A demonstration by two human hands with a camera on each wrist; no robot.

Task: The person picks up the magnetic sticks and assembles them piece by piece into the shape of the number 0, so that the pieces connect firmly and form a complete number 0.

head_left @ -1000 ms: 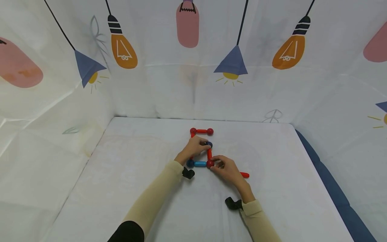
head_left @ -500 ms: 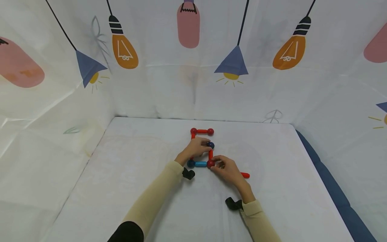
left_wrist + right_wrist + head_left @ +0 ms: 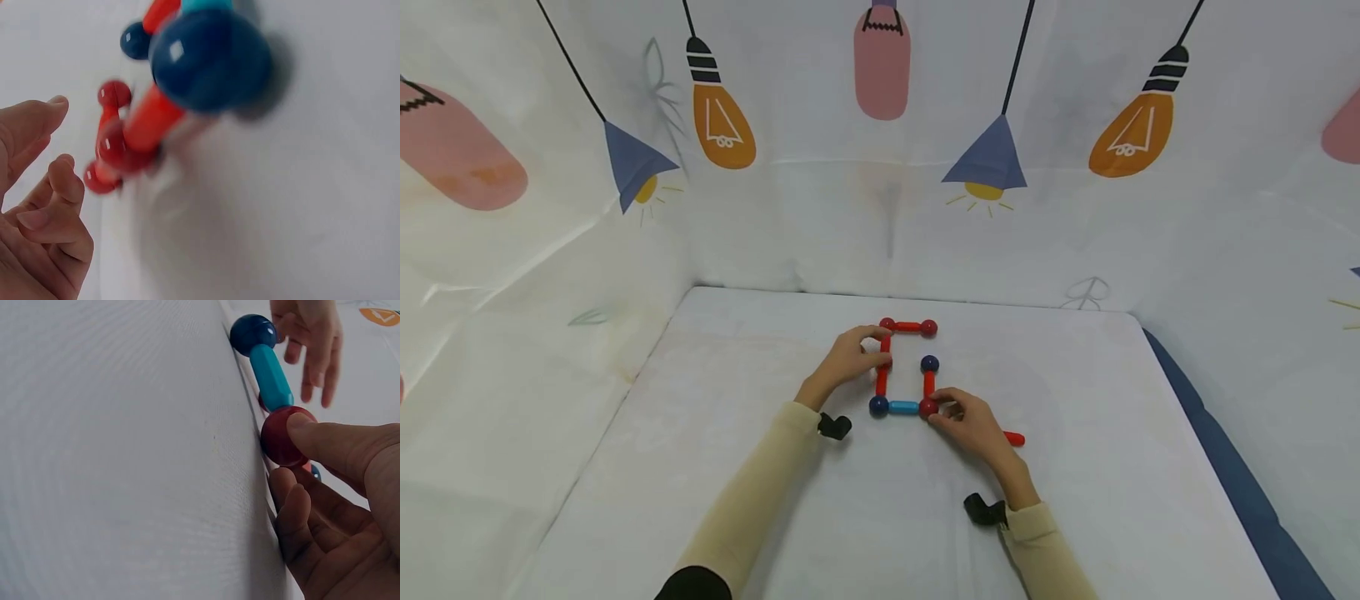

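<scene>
Balls and rods, joined into a figure with a hooked shape, lie on the white table. My right hand (image 3: 972, 423) pinches the red ball (image 3: 281, 436) at its lower right corner between thumb and fingers. From that ball a light blue rod (image 3: 903, 407) runs left to a dark blue ball (image 3: 878, 407), and a red rod (image 3: 929, 383) runs up to another dark blue ball (image 3: 929, 364). My left hand (image 3: 848, 360) hovers at the left column of red rods, thumb and fingers apart. The left wrist view shows nothing between its fingertips.
A loose red rod (image 3: 1015, 438) lies beside my right wrist, partly hidden by it. At the figure's far end, a short red rod (image 3: 907, 327) ends in a red ball (image 3: 928, 328). A white cloth wall (image 3: 820, 225) with printed lamps stands behind the table (image 3: 760, 350).
My left hand has let go of the upper dark blue ball and moved left to the red column. My right hand stays on the red corner ball. The head view has shifted slightly.
</scene>
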